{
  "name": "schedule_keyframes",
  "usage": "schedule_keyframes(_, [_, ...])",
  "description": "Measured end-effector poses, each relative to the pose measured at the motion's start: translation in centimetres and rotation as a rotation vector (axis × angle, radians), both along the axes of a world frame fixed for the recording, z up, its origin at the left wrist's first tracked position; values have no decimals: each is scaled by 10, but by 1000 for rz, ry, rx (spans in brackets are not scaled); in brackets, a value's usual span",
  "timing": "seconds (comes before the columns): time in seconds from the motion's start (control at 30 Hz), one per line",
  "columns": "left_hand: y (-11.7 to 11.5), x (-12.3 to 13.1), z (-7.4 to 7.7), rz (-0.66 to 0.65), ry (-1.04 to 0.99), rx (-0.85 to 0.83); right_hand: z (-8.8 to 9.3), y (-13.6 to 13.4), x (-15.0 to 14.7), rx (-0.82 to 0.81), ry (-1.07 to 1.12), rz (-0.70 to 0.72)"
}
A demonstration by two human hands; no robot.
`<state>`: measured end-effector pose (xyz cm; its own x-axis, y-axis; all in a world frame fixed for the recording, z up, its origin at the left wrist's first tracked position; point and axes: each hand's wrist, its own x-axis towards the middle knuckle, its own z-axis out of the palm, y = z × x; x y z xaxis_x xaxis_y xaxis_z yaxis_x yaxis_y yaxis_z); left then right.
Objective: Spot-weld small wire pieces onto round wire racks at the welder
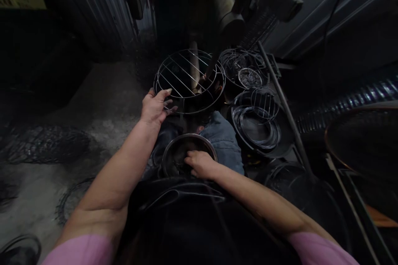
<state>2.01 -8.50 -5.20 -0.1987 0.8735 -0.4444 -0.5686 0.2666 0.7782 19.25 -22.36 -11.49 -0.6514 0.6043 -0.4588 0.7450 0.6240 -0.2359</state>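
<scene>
My left hand (154,107) grips the near left rim of a round wire grille (189,78), fingers curled over the ring. The grille has straight cross wires and sits under a dark tool tip. My right hand (200,164) reaches into a round metal bowl (174,154) resting on my lap, fingers closed inside it; what they hold is hidden. A denim-covered knee (224,140) shows just beyond the bowl.
Stacks of wire rings and grilles (256,120) lie to the right, with more rings (245,68) behind. A long metal rod (282,103) slants across them. Corrugated metal walls (93,8) stand behind. A concrete floor (102,103) with wire mesh (43,143) lies left.
</scene>
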Motion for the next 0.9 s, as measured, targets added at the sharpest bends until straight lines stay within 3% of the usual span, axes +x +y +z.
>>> schedule_keyframes(0.1, [0, -1, -1, -3, -13, 8, -2, -5, -4, 20, -2, 32])
schedule_keyframes(0.23, [-2, 0, 1, 12, -22, -9, -6, 6, -8, -27, -40, -179])
schedule_keyframes(0.37, [-5, -1, 2, 3, -24, -23, 7, 11, -3, -35, -76, -285])
schedule_keyframes(0.43, [-5, -3, 2, -2, -32, -17, 19, 9, -1, 51, -33, -334])
schedule_keyframes(0.53, [-5, -3, 2, -1, -38, -8, 28, 17, 3, 344, 69, -491])
schedule_keyframes(0.6, [-4, -2, 3, 2, -35, -6, 23, 34, 7, 372, 95, -576])
schedule_keyframes(0.73, [-5, 0, 5, -10, -10, 10, -4, 73, 15, 61, 97, -527])
schedule_keyframes(0.9, [-8, -1, 7, -31, 16, 23, -23, 80, 17, 20, 116, -435])
